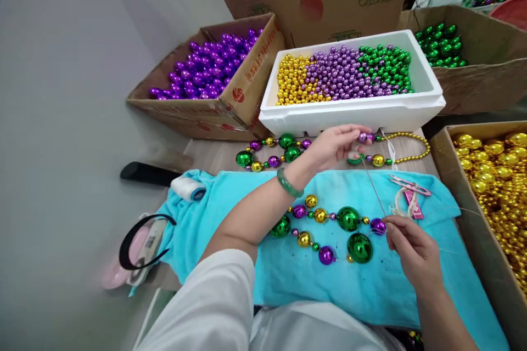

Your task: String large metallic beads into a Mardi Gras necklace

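My left hand (pixel 335 145) reaches over a finished bead necklace (pixel 405 136) at the towel's far edge, its fingertips closed beside a purple bead. A thin thread (pixel 374 184) runs straight from these fingers down to my right hand (pixel 411 247). My right thumb and index finger pinch the thread beside a purple bead (pixel 377 226). On the blue towel (pixel 313 290) lies a partly strung row of beads, with a large green bead (pixel 348 219), another large green bead (pixel 360 247) and smaller gold and purple ones. My left forearm hides part of the row.
A white foam box (pixel 349 112) of small gold, purple and green beads stands behind. Cardboard boxes hold purple beads (pixel 206 68), green beads (pixel 440 46) and gold beads (pixel 498 175). Snips (pixel 409 185) lie at right; a thread spool (pixel 188 189) and black headband (pixel 125 241) at left.
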{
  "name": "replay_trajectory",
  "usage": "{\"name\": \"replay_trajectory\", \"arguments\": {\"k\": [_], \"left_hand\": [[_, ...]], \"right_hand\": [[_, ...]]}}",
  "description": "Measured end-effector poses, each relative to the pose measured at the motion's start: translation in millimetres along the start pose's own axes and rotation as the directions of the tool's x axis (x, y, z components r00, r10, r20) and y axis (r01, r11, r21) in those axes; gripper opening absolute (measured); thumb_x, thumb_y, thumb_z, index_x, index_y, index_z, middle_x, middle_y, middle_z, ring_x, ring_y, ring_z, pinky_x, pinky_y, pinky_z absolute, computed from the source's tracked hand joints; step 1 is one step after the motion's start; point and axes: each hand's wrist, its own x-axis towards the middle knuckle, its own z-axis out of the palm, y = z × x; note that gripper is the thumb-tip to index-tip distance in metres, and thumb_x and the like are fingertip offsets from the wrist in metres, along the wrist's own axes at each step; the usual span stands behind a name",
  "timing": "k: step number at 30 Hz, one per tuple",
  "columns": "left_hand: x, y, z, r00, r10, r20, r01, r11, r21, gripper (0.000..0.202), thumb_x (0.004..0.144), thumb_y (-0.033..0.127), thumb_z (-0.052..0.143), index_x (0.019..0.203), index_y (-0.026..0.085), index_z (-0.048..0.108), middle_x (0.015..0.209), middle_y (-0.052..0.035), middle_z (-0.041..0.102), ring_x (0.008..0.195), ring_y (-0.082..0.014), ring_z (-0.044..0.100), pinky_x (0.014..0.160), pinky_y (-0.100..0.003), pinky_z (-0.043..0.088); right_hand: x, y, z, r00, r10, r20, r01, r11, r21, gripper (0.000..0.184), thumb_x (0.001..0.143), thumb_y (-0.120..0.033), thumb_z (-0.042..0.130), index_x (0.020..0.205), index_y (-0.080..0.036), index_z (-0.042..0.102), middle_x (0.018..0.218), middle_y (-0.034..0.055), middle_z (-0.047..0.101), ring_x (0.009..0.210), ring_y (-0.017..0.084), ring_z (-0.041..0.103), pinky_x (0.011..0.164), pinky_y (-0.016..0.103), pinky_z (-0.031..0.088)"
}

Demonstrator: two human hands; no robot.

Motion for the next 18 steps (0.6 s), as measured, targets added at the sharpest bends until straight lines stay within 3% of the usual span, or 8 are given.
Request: {"name": "replay_trajectory", "arguments": {"k": [3,7,18], "left_hand": [[-32.2,-17.0,-5.8,1.0,-0.016,-0.018,0.013,0.982,-0.189,0.022,0.084,0.029,0.064,0.1,0.014,0.068,0.089,-0.0064,0.068,0.072,-0.0095,0.062,0.063,-0.022,0.048],[-48.3,-25.8,-12.0,0.998,-0.001,-0.055,-0.015,0.959,-0.282,0.023,0.081,0.03,0.069,0.098,0.014,0.07,0.086,-0.0066,0.069,0.07,-0.0102,0.063,0.061,-0.022,0.048],[-65.5,-31.6,-12.2,0.998,0.042,-0.053,-0.053,0.97,-0.237,0.029,0.077,0.035,0.073,0.099,0.015,0.072,0.086,-0.0064,0.069,0.07,-0.0097,0.061,0.062,-0.021,0.049]], "right_hand": [[-3.6,1.0,5.1,1.0,-0.007,0.016,0.006,1.0,0.006,0.014,0.088,-0.03,0.061,0.095,-0.02,0.069,0.059,-0.002,0.054,0.051,0.009,0.048,0.045,0.021,0.039],[-8.3,0.5,12.4,0.999,-0.024,0.035,0.025,1.0,-0.013,0.015,0.088,-0.03,0.061,0.095,-0.02,0.07,0.061,-0.0019,0.055,0.051,0.009,0.049,0.046,0.021,0.04],[-14.3,1.5,13.6,0.999,0.004,0.035,-0.001,0.996,-0.084,0.018,0.087,-0.033,0.062,0.094,-0.019,0.07,0.06,-0.0012,0.054,0.057,0.012,0.053,0.05,0.023,0.042]]}}
